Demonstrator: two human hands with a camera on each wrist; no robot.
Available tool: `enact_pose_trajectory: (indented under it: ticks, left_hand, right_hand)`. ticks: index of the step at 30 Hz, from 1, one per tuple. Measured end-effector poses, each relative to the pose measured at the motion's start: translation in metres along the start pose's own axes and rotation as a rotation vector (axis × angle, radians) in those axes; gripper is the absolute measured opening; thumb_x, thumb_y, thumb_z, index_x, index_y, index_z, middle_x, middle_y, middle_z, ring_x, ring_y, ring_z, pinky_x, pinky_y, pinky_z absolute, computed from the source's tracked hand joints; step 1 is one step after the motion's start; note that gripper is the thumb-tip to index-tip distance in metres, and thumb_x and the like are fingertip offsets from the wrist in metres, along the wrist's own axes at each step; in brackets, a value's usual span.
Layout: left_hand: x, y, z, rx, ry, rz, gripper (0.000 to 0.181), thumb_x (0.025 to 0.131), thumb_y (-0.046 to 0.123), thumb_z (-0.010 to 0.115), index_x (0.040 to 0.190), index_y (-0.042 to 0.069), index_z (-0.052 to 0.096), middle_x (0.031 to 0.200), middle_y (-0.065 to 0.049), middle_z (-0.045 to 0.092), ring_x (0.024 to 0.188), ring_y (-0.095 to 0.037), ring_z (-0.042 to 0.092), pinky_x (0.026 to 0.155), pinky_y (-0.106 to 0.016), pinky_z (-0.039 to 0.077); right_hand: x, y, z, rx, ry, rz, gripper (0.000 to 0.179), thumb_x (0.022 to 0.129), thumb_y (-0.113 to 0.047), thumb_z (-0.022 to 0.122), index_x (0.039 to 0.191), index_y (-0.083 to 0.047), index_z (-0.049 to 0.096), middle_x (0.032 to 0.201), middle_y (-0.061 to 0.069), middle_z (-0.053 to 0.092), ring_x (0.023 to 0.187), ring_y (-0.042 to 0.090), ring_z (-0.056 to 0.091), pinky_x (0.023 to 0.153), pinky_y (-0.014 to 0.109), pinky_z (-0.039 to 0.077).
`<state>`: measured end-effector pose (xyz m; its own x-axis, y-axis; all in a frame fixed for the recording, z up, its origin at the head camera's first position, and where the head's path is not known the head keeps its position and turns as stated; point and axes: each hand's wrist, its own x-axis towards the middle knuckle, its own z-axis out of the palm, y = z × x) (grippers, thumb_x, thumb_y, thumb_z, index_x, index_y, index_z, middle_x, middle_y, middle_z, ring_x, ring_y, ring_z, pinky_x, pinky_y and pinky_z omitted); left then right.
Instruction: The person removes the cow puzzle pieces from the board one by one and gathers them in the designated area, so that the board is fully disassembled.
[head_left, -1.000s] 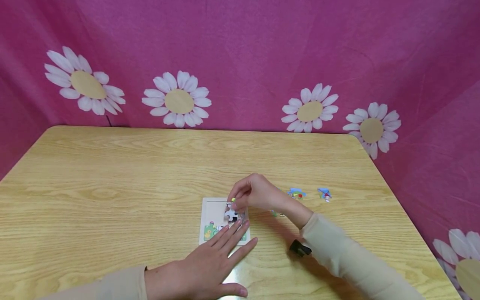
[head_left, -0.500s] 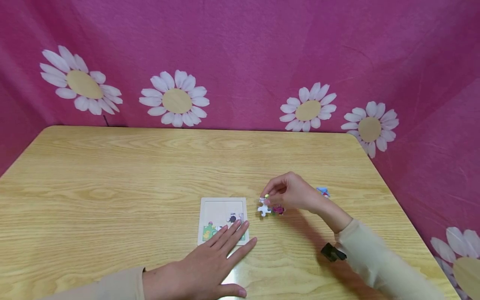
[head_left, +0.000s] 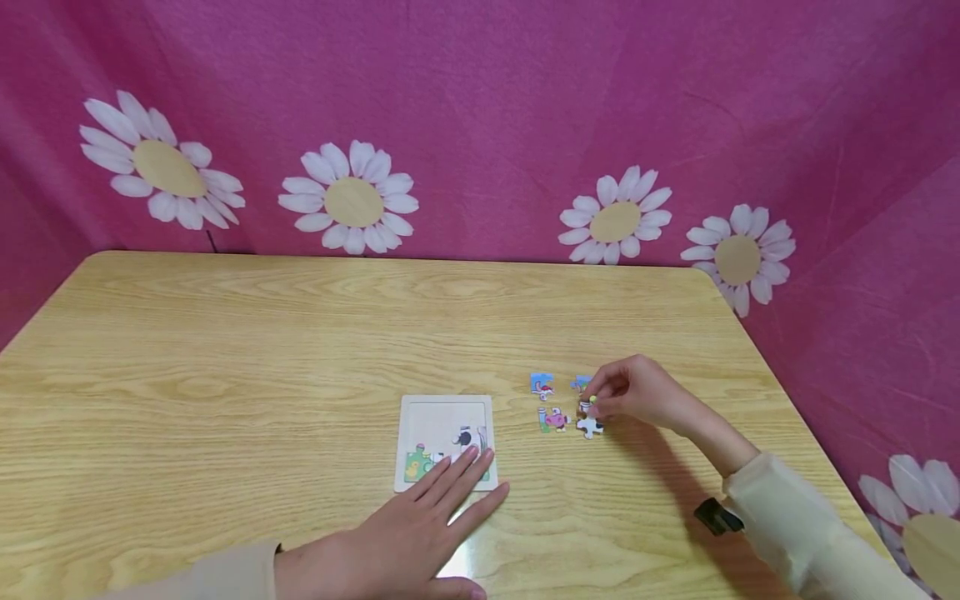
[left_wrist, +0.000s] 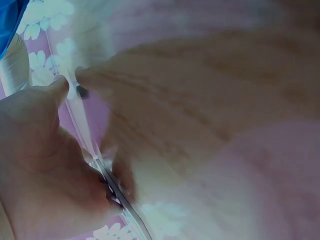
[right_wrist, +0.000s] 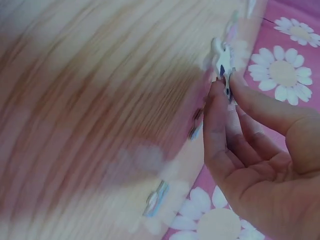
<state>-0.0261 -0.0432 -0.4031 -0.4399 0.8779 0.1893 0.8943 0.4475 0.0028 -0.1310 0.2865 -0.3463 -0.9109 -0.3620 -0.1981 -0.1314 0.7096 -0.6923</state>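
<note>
The left hand [head_left: 420, 527] is lying partly over the jigsaw tray [head_left: 402, 429], straight fingers slightly spread, probably steadying it. The right hand [head_left: 643, 398] is pinching a black-and-white jigsaw piece [head_left: 590, 427] by one end, seemingly leaving its knobs free, just beside the pink jigsaw piece [head_left: 555, 419].

Left hand [head_left: 414, 527] flat; right hand [head_left: 639, 393] curled

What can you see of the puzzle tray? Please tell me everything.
The tray is pale and square with a narrow rim, looking like wood or card. It lies flat on the table. Green pieces show along its bottom, a black-and-white one at right; above, its plain base shows. The left hand rests straight fingers across its lower right part.
</note>
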Motion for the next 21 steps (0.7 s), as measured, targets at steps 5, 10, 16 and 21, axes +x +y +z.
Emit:
enact_pose_trajectory:
  ticks: [5, 10, 16, 21]
  left_hand:
    - [-0.004, 0.000, 0.003, 0.030, 0.045, 0.023, 0.084, 0.095, 0.065, 0.042, 0.151, 0.004, 0.034, 0.154, -0.028, 0.026, 0.142, -0.037, 0.029, 0.109, -0.044, 0.034]
    - [-0.010, 0.000, 0.006, 0.054, 0.079, 0.053, 0.080, 0.099, 0.063, 0.033, 0.151, 0.002, 0.033, 0.153, -0.029, 0.027, 0.141, -0.037, 0.032, 0.108, -0.043, 0.035]
    - [-0.017, 0.000, 0.008, 0.122, 0.114, 0.071, 0.088, 0.097, 0.069, 0.026, 0.151, 0.000, 0.030, 0.152, -0.029, 0.028, 0.140, -0.036, 0.035, 0.108, -0.041, 0.033]
    - [-0.020, 0.002, 0.006, 0.130, 0.105, 0.066, 0.095, 0.092, 0.075, 0.031, 0.152, 0.001, 0.028, 0.153, -0.029, 0.028, 0.140, -0.036, 0.034, 0.111, -0.040, 0.028]
  right_hand:
    - [-0.003, 0.002, 0.001, -0.128, 0.034, -0.057, 0.007, 0.079, -0.003, 0.080, 0.085, -0.003, 0.076, 0.073, -0.001, 0.068, 0.065, 0.011, 0.057, 0.058, 0.024, 0.048]
    - [-0.004, 0.002, 0.004, -0.171, 0.060, -0.101, 0.010, 0.075, -0.003, 0.083, 0.083, -0.003, 0.076, 0.077, 0.000, 0.071, 0.067, 0.010, 0.063, 0.061, 0.024, 0.052]
    - [-0.005, 0.003, 0.006, -0.172, 0.074, -0.100, 0.011, 0.075, -0.002, 0.083, 0.082, -0.004, 0.075, 0.076, 0.000, 0.070, 0.067, 0.010, 0.063, 0.061, 0.023, 0.051]
    - [-0.005, -0.003, 0.006, -0.141, 0.084, -0.124, 0.009, 0.077, -0.003, 0.081, 0.084, -0.004, 0.076, 0.081, 0.001, 0.072, 0.068, 0.011, 0.062, 0.059, 0.023, 0.051]
